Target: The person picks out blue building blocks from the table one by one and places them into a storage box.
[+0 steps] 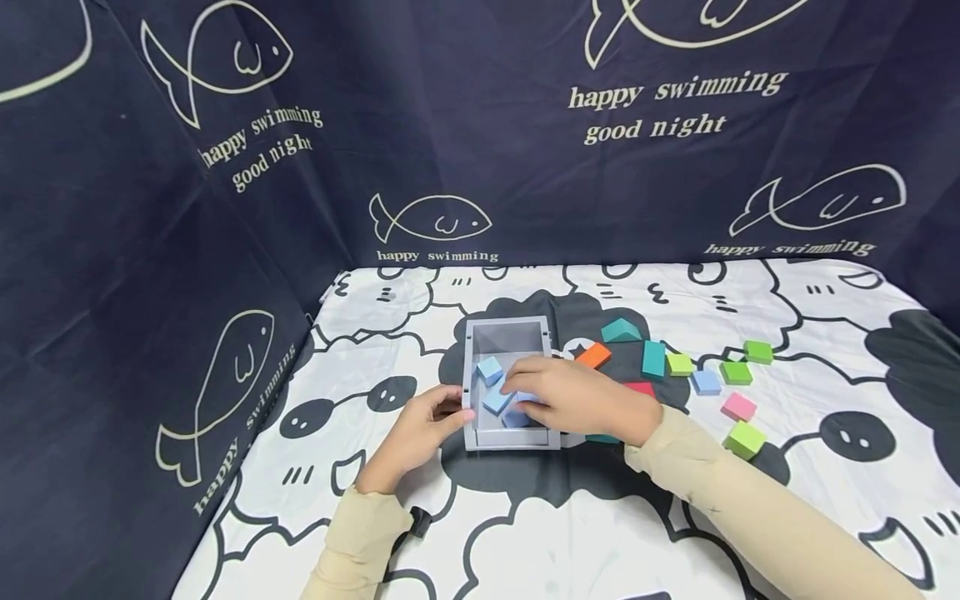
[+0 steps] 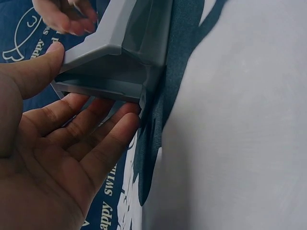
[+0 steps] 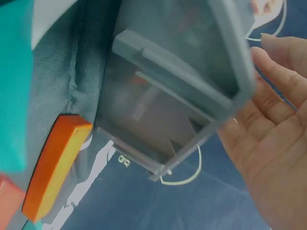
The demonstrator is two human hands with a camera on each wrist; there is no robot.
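A grey rectangular box point(image 1: 510, 322) stands on the cloth, its open top upward in the head view. Inside lie several light-blue blocks, among them a cube point(image 1: 490, 370) at the left and an oblong block point(image 1: 497, 402) in the middle. My left hand point(image 1: 416, 429) grips the box's left wall, thumb on the rim and fingers against the outside, as the left wrist view shows. My right hand point(image 1: 577, 393) reaches over the right wall, fingers loosely bent above the blue blocks. I see nothing pinched in it; its fingertips are partly hidden in the right wrist view.
Right of the box lie loose blocks: an orange block point(image 1: 595, 356), a teal triangle point(image 1: 621, 331), a teal block point(image 1: 653, 359), a pink block point(image 1: 738, 407), a blue block point(image 1: 706, 382) and several green ones. Behind the table hangs a dark curtain point(image 1: 540, 183) with fish drawings.
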